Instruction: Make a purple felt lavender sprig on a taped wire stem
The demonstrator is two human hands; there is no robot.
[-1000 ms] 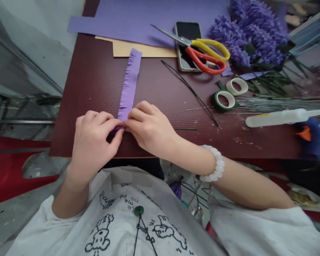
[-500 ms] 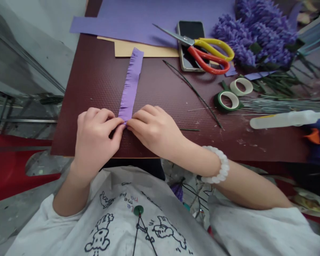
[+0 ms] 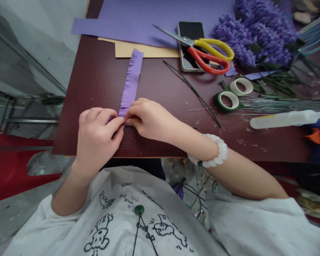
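Note:
A purple fringed paper strip (image 3: 132,80) lies lengthwise on the dark red table, its cut edge facing left and its near end between my hands. My left hand (image 3: 97,137) pinches that near end between thumb and fingers. Closed against the same end from the right, my right hand (image 3: 150,117) has its thumb and fingertips on the paper, nearly touching the left fingertips. The fingers hide the very end of the strip. A thin green stem (image 3: 194,92) rests on the table to the right of the strip.
Scissors (image 3: 202,49) lie across a phone (image 3: 190,64) on purple sheets (image 3: 138,30). Green tape (image 3: 218,101), a white bottle (image 3: 282,120), wires (image 3: 272,105) and purple flowers (image 3: 261,35) fill the right side. A red chair (image 3: 13,174) stands at left.
My right hand has shifted slightly away from me and turned at the wrist, its fingers curling more at the strip. My left hand stays pinched at the near end.

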